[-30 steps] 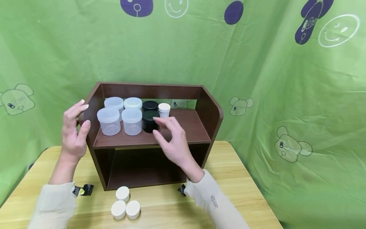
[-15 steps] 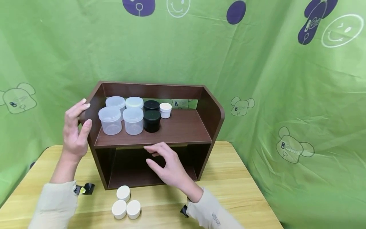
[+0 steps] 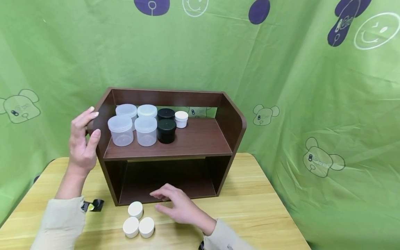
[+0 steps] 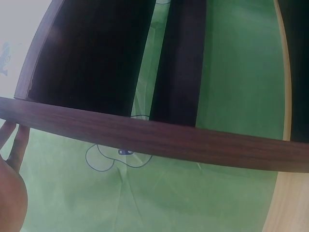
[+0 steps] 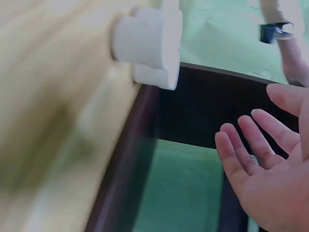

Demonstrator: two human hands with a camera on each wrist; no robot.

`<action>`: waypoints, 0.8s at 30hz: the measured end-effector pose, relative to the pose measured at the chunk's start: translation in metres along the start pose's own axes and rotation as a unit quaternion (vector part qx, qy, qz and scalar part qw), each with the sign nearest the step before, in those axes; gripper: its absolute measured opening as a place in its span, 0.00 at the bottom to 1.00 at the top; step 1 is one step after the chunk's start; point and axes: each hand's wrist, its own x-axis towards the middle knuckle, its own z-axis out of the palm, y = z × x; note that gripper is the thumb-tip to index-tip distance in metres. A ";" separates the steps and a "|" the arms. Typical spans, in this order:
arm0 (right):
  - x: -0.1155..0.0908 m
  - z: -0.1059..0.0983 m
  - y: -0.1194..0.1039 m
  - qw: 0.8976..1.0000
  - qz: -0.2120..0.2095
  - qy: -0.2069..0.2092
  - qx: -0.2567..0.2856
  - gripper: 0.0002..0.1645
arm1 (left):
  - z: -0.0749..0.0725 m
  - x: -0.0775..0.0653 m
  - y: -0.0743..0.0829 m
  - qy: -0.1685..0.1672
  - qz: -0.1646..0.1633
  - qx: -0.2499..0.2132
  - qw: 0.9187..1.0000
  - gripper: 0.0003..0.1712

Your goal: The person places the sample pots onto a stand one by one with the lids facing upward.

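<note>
My left hand (image 3: 82, 142) rests against the left side panel of a dark brown two-tier shelf (image 3: 187, 147); its fingertips touch the panel's edge in the left wrist view. Just above the table, my right hand (image 3: 179, 205) hovers with fingers slightly bent and nothing in them. To its left stand three small white round jars (image 3: 147, 227) in a cluster, also seen as white jars (image 5: 145, 41) in the right wrist view. On the upper tier, four-sided rows hold clear lidded jars (image 3: 146, 132), two black jars (image 3: 166, 132) and one small white jar (image 3: 181, 119).
The shelf stands on a light wooden table (image 3: 250, 211). Its lower tier (image 3: 162, 177) lies behind the right hand. A green patterned curtain (image 3: 200, 52) hangs behind and on both sides.
My right hand has moved down from beside the front black jar, past the shelf's lower tier, to near the three white jars. The left hand has stayed on the panel.
</note>
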 end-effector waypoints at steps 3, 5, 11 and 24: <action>-0.005 0.010 0.005 1.000 0.003 -0.023 -0.019 0.22 | 0.001 0.000 0.000 0.001 0.001 -0.003 1.000 0.27; -0.008 0.015 0.006 0.999 0.006 -0.040 -0.028 0.23 | 0.001 0.000 0.000 0.001 0.000 -0.005 1.000 0.26; -0.012 0.032 0.011 0.994 0.008 -0.083 -0.066 0.25 | 0.001 -0.001 -0.001 0.000 0.000 0.001 1.000 0.26; -0.016 0.055 0.016 0.987 0.016 -0.124 -0.104 0.30 | 0.001 -0.001 0.000 -0.001 -0.002 0.007 1.000 0.26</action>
